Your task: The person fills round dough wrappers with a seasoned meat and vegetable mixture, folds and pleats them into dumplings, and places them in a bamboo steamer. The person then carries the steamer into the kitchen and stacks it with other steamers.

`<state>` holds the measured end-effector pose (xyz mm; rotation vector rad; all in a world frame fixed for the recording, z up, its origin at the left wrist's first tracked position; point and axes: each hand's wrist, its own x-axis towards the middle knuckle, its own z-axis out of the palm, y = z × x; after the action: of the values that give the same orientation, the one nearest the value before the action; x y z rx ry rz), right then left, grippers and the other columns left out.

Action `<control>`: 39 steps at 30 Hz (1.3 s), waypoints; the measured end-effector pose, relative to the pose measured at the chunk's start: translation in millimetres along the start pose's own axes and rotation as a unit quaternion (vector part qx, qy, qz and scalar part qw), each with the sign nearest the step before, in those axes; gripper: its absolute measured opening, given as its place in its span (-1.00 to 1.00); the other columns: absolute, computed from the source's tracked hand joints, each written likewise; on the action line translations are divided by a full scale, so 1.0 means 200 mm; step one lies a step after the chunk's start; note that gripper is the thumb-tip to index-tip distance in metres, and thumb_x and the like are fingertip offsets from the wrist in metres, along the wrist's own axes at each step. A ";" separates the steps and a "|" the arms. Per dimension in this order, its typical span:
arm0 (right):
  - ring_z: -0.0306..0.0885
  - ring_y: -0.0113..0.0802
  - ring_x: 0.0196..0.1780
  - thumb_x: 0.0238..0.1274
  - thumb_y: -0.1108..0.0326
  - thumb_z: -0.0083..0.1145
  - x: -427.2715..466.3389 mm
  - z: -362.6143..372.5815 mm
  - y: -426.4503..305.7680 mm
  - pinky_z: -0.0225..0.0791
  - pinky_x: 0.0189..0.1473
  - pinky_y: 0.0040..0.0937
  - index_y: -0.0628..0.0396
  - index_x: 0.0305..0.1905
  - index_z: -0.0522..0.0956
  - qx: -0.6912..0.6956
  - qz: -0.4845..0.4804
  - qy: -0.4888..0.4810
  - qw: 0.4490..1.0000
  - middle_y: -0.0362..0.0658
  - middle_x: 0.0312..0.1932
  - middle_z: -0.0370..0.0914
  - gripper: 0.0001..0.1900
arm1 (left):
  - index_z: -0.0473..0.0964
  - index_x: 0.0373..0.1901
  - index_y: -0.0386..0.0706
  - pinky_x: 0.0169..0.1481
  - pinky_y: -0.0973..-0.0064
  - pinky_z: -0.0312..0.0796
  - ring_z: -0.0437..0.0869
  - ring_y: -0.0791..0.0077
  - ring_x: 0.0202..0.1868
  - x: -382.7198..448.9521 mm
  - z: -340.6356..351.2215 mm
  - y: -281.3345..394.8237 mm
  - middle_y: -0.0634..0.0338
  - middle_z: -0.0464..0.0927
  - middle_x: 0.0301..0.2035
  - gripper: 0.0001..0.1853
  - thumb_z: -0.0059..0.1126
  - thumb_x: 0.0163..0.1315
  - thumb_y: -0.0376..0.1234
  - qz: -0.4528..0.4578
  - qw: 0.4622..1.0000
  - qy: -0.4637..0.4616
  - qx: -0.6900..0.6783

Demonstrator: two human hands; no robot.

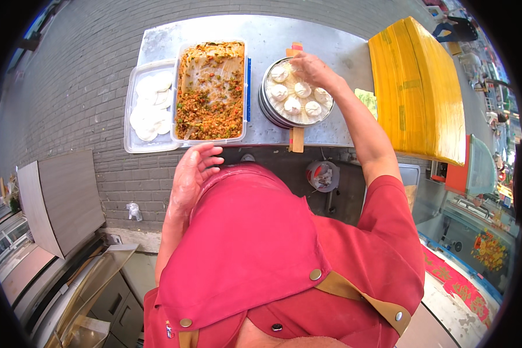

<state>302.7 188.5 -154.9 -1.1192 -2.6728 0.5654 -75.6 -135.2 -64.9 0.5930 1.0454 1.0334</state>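
Observation:
My left hand [190, 176] is raised at the table's near edge, palm turned inward and fingers apart, with nothing in it. It is nearest to a clear plastic tub [213, 141] of chopped reddish filling [213, 111]. My right hand [314, 71] reaches over the far side of a round steamer [269, 114], its fingertips pointing down at the woven liner [280, 107]. Whether the fingers hold anything is hidden. Several pleated white buns [302, 89] sit spaced out on the liner. Left of the tub, a shallow plastic tray [152, 147] carries several flat round dough wrappers [147, 122].
The metal-topped table [261, 32] bears all these. Wooden strips [296, 140] stick out from beneath the steamer. A large yellow taped box [417, 91] stands at the right. Below the table is a bucket [322, 176] with rubbish. A grey board [71, 200] stands at the left.

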 end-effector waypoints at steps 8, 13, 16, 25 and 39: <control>0.61 0.01 0.25 0.26 0.37 0.35 -0.10 0.03 0.01 0.50 0.29 -0.18 0.18 0.22 0.60 -0.009 0.022 0.119 0.993 0.06 0.23 0.61 -0.57 | 0.41 0.40 -0.25 0.29 0.34 0.54 0.65 0.36 0.20 0.20 0.26 -0.03 0.05 0.59 0.23 -0.53 -0.06 0.67 -0.13 -0.131 0.971 -0.158 0.123; 0.74 -0.10 0.15 0.41 0.26 0.28 -0.33 -0.24 -0.16 0.57 0.21 -0.23 0.15 0.27 0.60 0.110 0.219 0.364 0.898 0.03 0.15 0.72 -0.59 | 0.31 0.47 -0.34 0.35 0.26 0.53 0.55 0.25 0.36 0.54 0.51 -0.34 -0.02 0.47 0.36 -0.40 0.13 0.58 -0.15 -0.245 0.948 -0.139 0.151; 0.76 -0.37 -0.11 0.49 0.25 0.19 -0.61 -0.01 -0.22 0.58 -0.04 -0.34 0.22 0.08 0.66 0.291 0.284 0.541 0.736 -0.04 -0.12 0.76 -0.72 | 0.33 0.44 -0.32 0.38 0.20 0.50 0.56 0.15 0.36 0.79 0.58 -0.64 -0.05 0.50 0.32 -0.36 0.25 0.51 -0.13 -0.270 0.952 -0.136 0.049; 0.74 -0.41 -0.21 0.49 0.28 0.17 -1.14 0.93 -0.74 0.59 -0.17 -0.41 0.39 0.16 0.63 0.483 0.458 0.347 0.660 -0.04 -0.25 0.77 -0.62 | 0.57 -0.09 -0.23 -0.42 0.62 0.30 0.37 0.68 -0.58 0.95 0.75 -0.92 0.39 0.45 -0.57 -0.79 0.26 0.51 -0.26 -0.295 0.925 -0.197 -0.135; 0.76 -0.26 -0.28 0.26 0.10 0.34 -0.77 0.91 -0.73 0.58 -0.12 -0.22 0.31 -0.11 0.65 0.425 0.497 0.275 0.705 0.00 -0.36 0.74 -0.59 | 0.56 0.00 -0.35 -0.59 0.67 0.07 0.14 0.78 -0.68 1.08 0.87 0.22 0.47 0.25 -0.70 -0.65 0.12 0.60 -0.18 -0.060 0.958 -0.280 0.026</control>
<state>258.6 -66.1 -263.7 -1.8540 -0.8692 1.1766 92.2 90.1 -45.3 0.7984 0.5983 0.6718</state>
